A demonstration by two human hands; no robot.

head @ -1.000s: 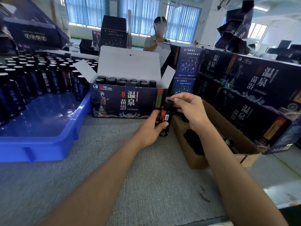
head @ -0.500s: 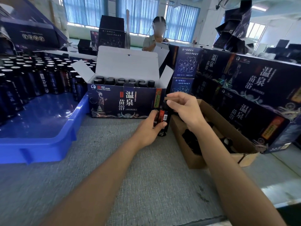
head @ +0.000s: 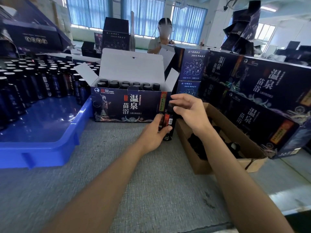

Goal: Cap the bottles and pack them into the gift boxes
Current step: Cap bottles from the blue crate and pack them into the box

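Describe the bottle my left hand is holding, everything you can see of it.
The bottle is small, dark and glossy, with a red label bearing a white barcode patch. It stands upright on the grey table, between the open gift box and the brown cardboard box. The left hand grips its body. A black cap sits on top, with the fingers of the right hand spread around it; whether they pinch it is unclear.

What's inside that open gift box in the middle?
Rows of black-capped bottles stand inside the gift box. Only their tops show; the box's front hides the rest.
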